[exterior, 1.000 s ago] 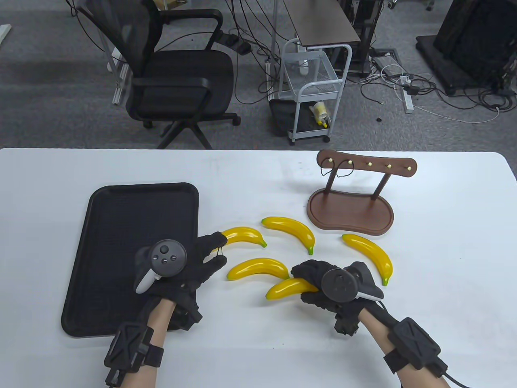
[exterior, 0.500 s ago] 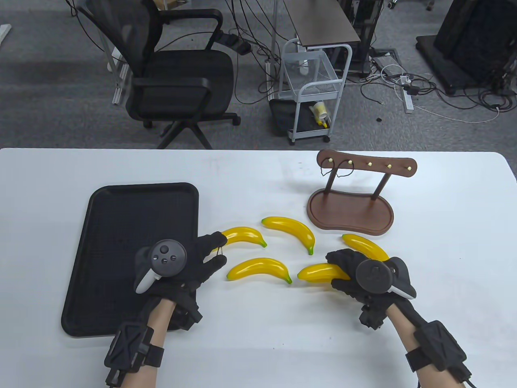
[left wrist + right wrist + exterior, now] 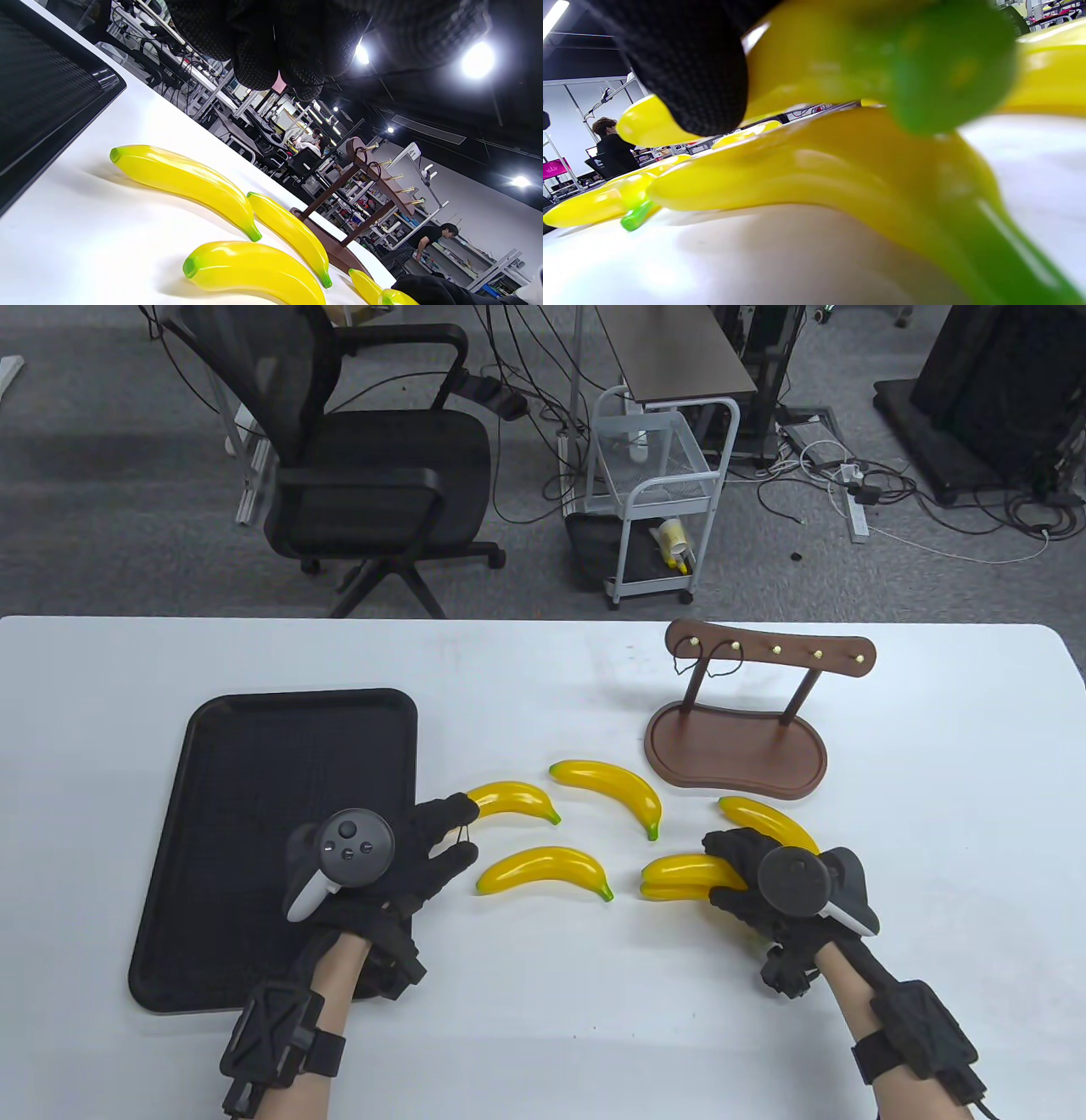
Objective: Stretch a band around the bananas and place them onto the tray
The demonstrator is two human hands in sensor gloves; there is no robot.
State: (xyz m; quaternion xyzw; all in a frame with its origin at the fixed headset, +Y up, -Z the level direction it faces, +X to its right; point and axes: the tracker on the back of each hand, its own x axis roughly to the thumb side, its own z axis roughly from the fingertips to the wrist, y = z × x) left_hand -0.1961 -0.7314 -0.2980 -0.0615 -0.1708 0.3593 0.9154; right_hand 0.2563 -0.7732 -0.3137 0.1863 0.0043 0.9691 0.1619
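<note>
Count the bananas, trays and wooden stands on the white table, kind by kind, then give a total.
bananas: 5
black tray: 1
wooden stand: 1
Total: 7

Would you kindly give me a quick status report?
Right hand grips two bananas. Left hand pinches band. Tray bare, path clear.
</note>
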